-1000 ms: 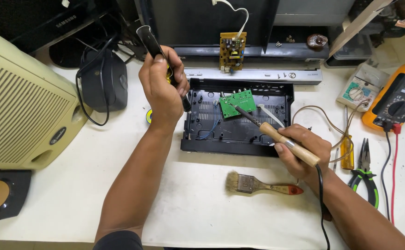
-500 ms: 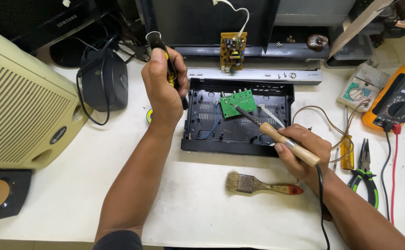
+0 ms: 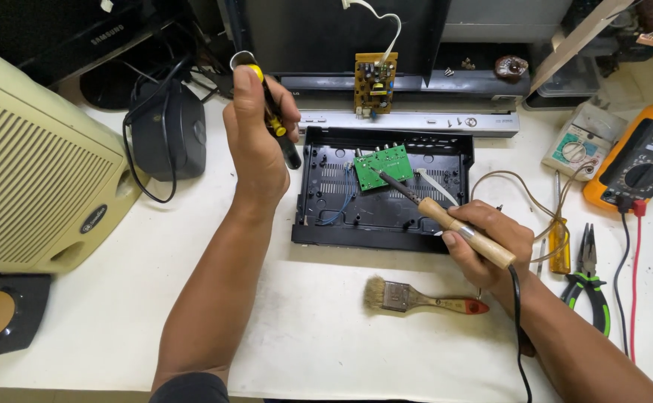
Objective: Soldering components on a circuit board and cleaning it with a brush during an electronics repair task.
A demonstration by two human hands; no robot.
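Soldering iron: gripped in right hand, long axis running up-left, tip on green circuit board. Left hand: raised left of board, closed on black-and-yellow tool; right hand nearer.

The right hand grips the wooden handle of a soldering iron, whose tip rests on a small green circuit board lying inside an open black plastic case on the white table. The left hand is raised above the case's left side, closed around a black and yellow tool. A paintbrush lies just in front of the case, with pliers and an orange multimeter to the right and a beige speaker to the left.
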